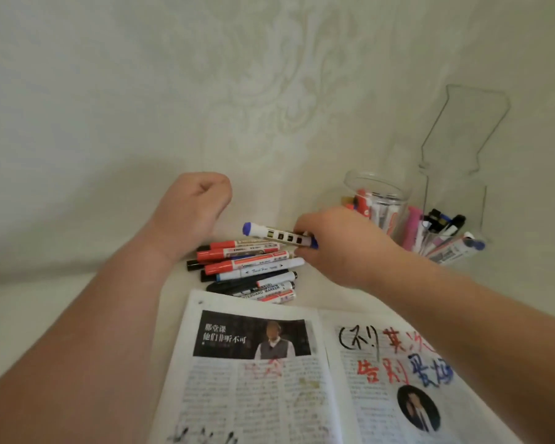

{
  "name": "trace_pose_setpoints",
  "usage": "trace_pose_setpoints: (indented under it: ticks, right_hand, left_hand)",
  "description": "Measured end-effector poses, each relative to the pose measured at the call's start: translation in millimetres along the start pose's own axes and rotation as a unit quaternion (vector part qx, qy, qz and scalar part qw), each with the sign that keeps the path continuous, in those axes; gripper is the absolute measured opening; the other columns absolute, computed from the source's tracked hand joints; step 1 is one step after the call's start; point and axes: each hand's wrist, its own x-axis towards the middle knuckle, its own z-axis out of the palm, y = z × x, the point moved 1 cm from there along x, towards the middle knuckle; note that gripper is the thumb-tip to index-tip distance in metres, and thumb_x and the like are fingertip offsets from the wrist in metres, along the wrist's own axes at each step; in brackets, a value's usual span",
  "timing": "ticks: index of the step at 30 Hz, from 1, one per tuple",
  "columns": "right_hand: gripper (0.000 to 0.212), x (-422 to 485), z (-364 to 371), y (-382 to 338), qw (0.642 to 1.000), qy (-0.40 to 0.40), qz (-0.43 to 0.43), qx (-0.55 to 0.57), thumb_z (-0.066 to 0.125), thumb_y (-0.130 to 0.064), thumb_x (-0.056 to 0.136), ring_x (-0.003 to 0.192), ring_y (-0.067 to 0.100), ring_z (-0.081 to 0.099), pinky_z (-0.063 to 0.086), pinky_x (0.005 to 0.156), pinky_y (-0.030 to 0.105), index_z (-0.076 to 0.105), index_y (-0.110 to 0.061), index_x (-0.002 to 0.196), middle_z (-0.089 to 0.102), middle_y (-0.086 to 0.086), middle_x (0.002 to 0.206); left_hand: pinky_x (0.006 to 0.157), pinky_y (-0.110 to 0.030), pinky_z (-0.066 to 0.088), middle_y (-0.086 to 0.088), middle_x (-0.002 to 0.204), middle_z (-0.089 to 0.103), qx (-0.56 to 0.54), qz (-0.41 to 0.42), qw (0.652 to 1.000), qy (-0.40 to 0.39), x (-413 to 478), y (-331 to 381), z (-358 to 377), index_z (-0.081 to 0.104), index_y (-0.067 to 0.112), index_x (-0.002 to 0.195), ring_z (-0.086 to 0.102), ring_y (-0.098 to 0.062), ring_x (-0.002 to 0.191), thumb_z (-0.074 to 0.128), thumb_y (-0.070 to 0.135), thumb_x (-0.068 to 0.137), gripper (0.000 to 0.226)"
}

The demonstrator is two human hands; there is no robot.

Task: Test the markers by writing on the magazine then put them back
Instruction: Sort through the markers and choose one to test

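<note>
My right hand (340,248) grips a capped blue marker (269,233) by its rear end, level just above a pile of several red, black and blue markers (247,267) lying on the cloth. Left of the pile, my left hand (193,206) is curled into a fist and holds nothing. The open magazine (269,379) lies in front of the pile, with black, red and blue scribbles on its pages. A clear round jar (377,203) holding more markers stands at the right.
A clear acrylic holder (446,229) with pens and markers stands right of the jar, and its tall back panel rises behind it. A pale patterned cloth (141,107) covers the surface and the backdrop.
</note>
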Motion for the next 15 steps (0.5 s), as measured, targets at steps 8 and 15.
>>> trace_pose_setpoints:
  ticks: [8,15]
  right_hand:
    - [0.010,45.2,15.2,-34.9,0.999,-0.023,0.029,-0.007,0.055,-0.022,0.096,0.074,0.017,0.059,0.058,0.067,0.037,0.064,-0.023,0.100,0.061,-0.001,0.086]
    - [0.017,14.4,-0.7,-12.3,0.964,0.056,0.091,0.242,0.062,-0.025,0.097,0.069,0.023,0.066,0.059,0.065,0.042,0.050,-0.024,0.108,0.067,0.003,0.081]
  left_hand:
    - [0.046,-0.019,0.028,0.009,0.048,0.037,0.027,0.013,0.997,0.075,2.0,-14.5,2.4,0.049,0.005,0.060,0.034,-0.006,0.047,0.050,0.027,0.076,0.027]
    - [0.048,-0.019,0.026,0.005,0.048,0.034,0.001,0.105,0.992,0.064,-6.2,-8.2,22.4,0.036,0.015,0.054,0.033,-0.009,0.047,0.058,0.027,0.098,0.050]
